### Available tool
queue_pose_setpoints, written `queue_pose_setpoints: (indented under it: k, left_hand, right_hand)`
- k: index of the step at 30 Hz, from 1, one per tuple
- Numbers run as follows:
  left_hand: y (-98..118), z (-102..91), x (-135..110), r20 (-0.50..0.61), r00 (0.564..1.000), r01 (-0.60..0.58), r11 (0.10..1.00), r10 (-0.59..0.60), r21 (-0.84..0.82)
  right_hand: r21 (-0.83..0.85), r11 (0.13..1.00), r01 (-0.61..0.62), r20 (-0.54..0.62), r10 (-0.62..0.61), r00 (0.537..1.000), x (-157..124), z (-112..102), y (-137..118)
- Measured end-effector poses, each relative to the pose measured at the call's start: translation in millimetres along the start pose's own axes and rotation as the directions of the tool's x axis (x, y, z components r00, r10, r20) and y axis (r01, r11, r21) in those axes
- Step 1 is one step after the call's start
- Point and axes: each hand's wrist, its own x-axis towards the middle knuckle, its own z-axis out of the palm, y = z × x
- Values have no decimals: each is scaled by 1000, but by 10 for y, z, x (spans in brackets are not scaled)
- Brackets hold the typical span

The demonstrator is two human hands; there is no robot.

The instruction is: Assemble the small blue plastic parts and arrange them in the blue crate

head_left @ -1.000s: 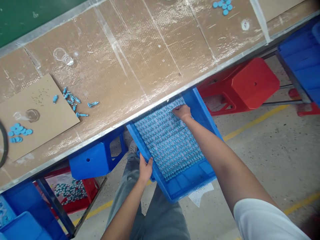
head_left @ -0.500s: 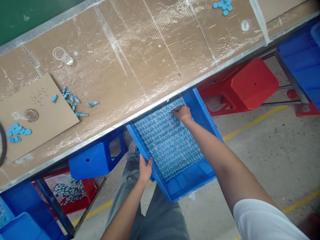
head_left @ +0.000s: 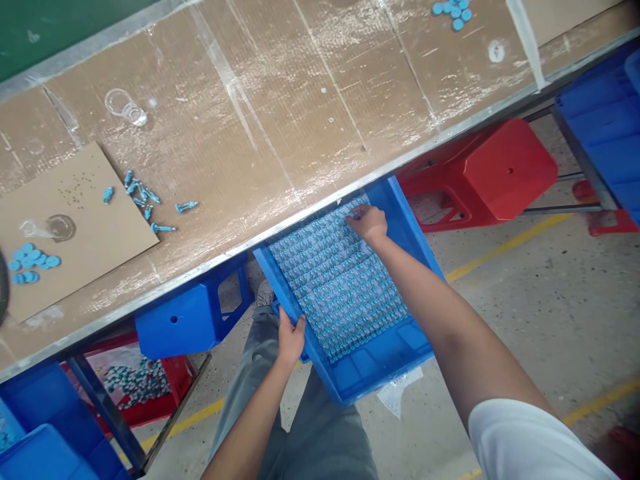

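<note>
A blue plastic bin (head_left: 423, 248) juts out from under the table edge, tilted in view. Rows of small light-blue parts (head_left: 345, 293) lie on a pale sheet inside it. My left hand (head_left: 291, 339) grips the bin's left wall, thumb against the rim. Over the far right corner of the rows is my right hand (head_left: 369, 223), its fingers curled and pinched together just at the parts. Whatever those fingertips hold, if anything, is too small and hidden to make out.
The brown-covered table (head_left: 240, 160) runs along the far side. On it lie blue discs (head_left: 33, 257), small blue pieces (head_left: 143, 193) and a cardboard sheet (head_left: 100, 233). A blue stool (head_left: 183, 323) and a red stool (head_left: 507, 167) stand either side. White paper (head_left: 397, 393) shows below the bin.
My right hand has shifted slightly, its fingers still curled over the rows. More of the white paper shows below the bin. My left hand keeps its hold.
</note>
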Motion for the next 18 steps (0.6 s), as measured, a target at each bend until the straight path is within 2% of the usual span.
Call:
queue_pose_setpoints:
  k: [5, 18]
  left_hand:
    - [5, -2, 1, 5, 1000, -21, 1000, 20, 18]
    - [-16, -5, 5, 21, 1000, -8, 1000, 7, 25]
  right_hand:
    - [-43, 998, 46, 22, -45, 999, 51, 14, -21]
    - [-69, 997, -33, 7, 33, 999, 65, 60, -95]
